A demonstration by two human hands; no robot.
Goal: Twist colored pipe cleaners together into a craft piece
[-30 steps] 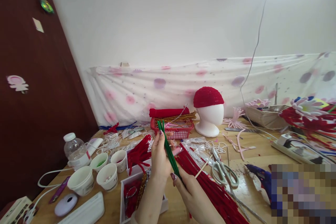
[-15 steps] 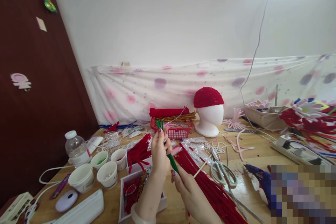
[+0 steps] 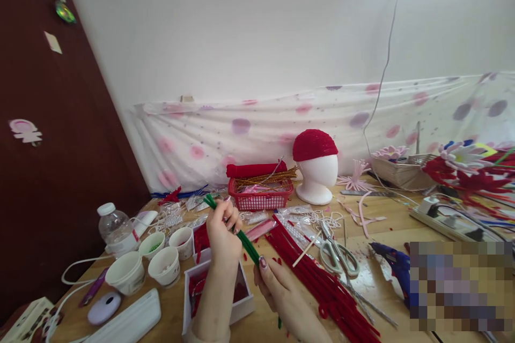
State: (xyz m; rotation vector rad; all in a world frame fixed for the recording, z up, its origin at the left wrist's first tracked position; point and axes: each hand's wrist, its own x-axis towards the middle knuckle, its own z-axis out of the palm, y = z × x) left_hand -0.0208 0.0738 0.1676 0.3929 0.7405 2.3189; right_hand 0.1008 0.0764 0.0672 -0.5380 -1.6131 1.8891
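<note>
1. Our left hand (image 3: 223, 228) is wrapped round a bundle of green fuzzy stems (image 3: 248, 248), close to its upper end; the tips poke out past our fingers.
2. Our right hand (image 3: 277, 286) grips the same bundle lower down, its thumb lying along the stems. A bit of green shows below this hand.
3. The bundle slants between our two hands, in front of us above the worktop (image 3: 384, 231).
4. Beneath our left forearm we see a white box (image 3: 241, 308) with red material inside.
5. Just beyond our right hand, long red stems (image 3: 317, 278) lie in a slanting heap, with a thin stick (image 3: 306, 250) and scissors (image 3: 340, 257) near them.
6. Farther left we have four paper cups (image 3: 169, 274) and a clear bottle (image 3: 116, 230).
7. Behind our hands are a red basket (image 3: 261, 202) and, to its right, a white foam head (image 3: 319, 174) wearing a red cap (image 3: 315, 146).
8. Out to the right lies a blue glue gun (image 3: 392, 263).
</note>
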